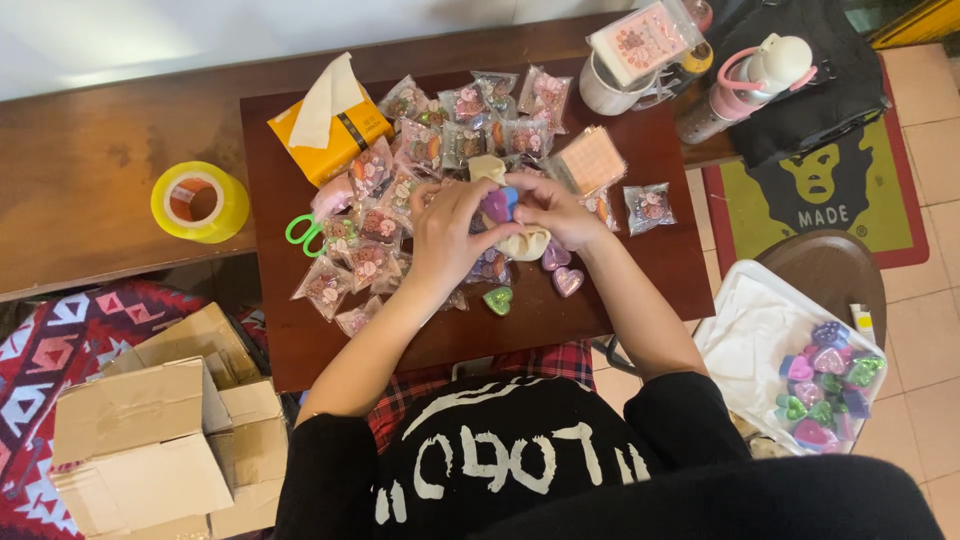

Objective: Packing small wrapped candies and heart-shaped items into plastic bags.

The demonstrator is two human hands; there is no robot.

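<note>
Both hands, left hand point(447, 232) and right hand point(553, 208), pinch perhaps a purple heart point(496, 205) between them.

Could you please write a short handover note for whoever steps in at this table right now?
Left hand and right hand: both pinch a purple heart piece over a small cream pouch at the middle of the dark table.
Done: many filled clear packets lie spread behind the hands.
Left: loose hearts on the table, a green heart and two pink hearts, plus more in the white tray of hearts at the right.
Scissors and yellow tape roll sit left.
</note>
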